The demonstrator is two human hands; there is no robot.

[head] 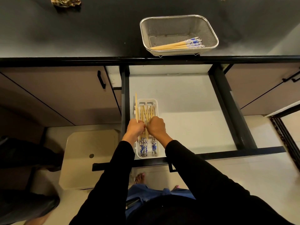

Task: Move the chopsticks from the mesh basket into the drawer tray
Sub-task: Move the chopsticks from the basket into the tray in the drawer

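Observation:
A steel mesh basket [209, 30] stands on the black counter and holds several wooden chopsticks with blue-and-white ends [178, 44]. In the open drawer below, a white tray [155, 101] at the front left holds several more chopsticks [146, 114] lying lengthwise. My left hand [134, 129] is closed on chopsticks over the tray, and one stick [136, 106] points up past the tray's far edge. My right hand [156, 127] is closed right beside it, its fingers down among the chopsticks in the tray.
The white drawer floor [186, 111] is bare to the right of the tray. A cream stool [90, 158] stands on the floor at the left. A patterned cloth [65, 1] lies at the counter's back left. My bare feet [140, 177] show under the drawer front.

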